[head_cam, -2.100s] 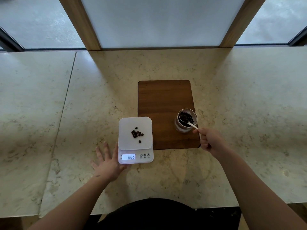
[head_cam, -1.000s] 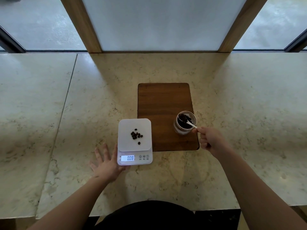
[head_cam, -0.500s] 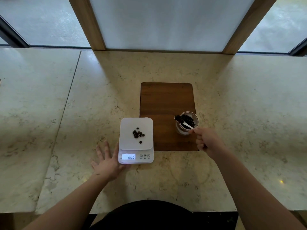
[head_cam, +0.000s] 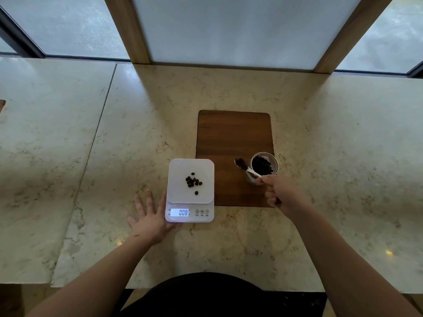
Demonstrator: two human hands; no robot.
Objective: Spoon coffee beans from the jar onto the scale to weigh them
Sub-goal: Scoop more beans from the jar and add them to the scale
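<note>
I've got my right hand [head_cam: 280, 193] with its fingers [head_cam: 266, 179] clamped on the tail of the small metal spoon [head_cam: 248, 169], bowl loaded with dark coffee beans [head_cam: 242, 163] and hanging over the brown wooden board [head_cam: 233, 138], just left of the clear glass jar [head_cam: 263, 167]. My left hand [head_cam: 150, 219] lies flat on the pale marble tabletop [head_cam: 114, 145], fingers spread apart and holding nothing, its thumb side touching the white digital scale [head_cam: 190, 191]. A small cluster of beans sits mid-platform; the display is lit, digits too small for me to trust. Those beans are light, hard and rolly, so I'd say level carry, low tip over the pile. A grip this far back on the thin handle amplifies wobble. The jar looks fragile and tippable.
</note>
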